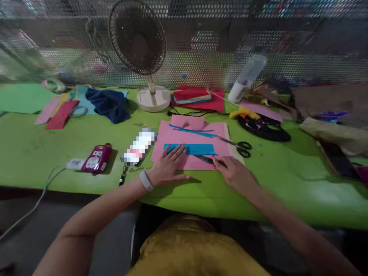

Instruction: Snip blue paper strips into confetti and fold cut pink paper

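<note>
My left hand (169, 165), with a pale band on its wrist, lies flat with fingers spread. Its fingertips press on the left half of a blue paper strip (201, 149). A dark craft knife (205, 158) is gripped in my right hand (234, 172), its pointed end by the strip's lower edge. Beneath the strip is a sheet of pink paper (165, 134). Thin blue strips (195, 132) lie across it, just beyond the wider strip. Two small pink paper pieces (179, 121) are at its far edge. Black-handled scissors (240, 147) rest at the sheet's right side.
A phone (140, 147) lies left of the pink sheet, near a purple extension socket (97, 159) with a plugged-in cable. Along the back stand a fan (153, 99), a dark blue cloth (109, 103), stacked coloured papers (192, 97) and a yellow glue gun (244, 113). Metal mesh (195, 65) rises behind.
</note>
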`<action>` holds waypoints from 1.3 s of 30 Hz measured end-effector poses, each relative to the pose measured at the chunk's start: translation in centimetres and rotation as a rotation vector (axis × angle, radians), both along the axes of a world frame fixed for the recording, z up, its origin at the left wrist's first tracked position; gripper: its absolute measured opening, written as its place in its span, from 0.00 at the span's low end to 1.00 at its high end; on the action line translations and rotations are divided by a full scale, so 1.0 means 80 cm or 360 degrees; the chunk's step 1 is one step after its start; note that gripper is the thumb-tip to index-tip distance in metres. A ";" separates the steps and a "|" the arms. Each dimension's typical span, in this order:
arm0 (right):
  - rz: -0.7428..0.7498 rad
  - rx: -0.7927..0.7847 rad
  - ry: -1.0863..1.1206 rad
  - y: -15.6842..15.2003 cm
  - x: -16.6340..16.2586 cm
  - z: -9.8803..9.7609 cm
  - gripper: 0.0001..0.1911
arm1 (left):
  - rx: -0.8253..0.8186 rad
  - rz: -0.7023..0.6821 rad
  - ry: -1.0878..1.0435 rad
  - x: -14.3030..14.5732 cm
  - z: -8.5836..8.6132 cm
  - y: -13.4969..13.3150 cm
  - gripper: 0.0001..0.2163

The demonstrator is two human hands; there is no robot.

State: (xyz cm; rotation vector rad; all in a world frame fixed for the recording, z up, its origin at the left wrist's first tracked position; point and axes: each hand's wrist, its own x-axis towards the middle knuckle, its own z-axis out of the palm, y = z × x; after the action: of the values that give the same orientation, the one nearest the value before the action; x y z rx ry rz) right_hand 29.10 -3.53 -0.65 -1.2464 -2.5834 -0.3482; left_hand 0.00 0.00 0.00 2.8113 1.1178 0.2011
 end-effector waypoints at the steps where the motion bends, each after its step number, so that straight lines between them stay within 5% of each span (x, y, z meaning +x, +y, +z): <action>1: -0.0006 -0.0006 -0.0003 0.002 -0.002 0.001 0.18 | -0.0006 0.0008 -0.0009 -0.001 -0.002 0.000 0.45; 27: 0.0044 -0.0082 -0.0092 0.007 -0.038 0.009 0.18 | -0.0064 0.0006 -0.0058 -0.001 -0.001 -0.002 0.46; 33: 0.0048 -0.0034 -0.0095 0.005 -0.035 0.008 0.17 | -0.0008 0.0100 -0.0026 -0.023 0.014 -0.005 0.44; 39: 0.0025 -0.0015 -0.0121 0.009 -0.045 0.008 0.17 | -0.0072 0.0123 0.0012 -0.040 0.003 -0.011 0.45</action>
State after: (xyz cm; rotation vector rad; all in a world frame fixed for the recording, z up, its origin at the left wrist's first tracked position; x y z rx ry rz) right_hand 25.47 -2.79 -0.03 -1.2384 -2.6599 -0.3881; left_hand -3.21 -0.92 0.25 2.7342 1.2178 0.1698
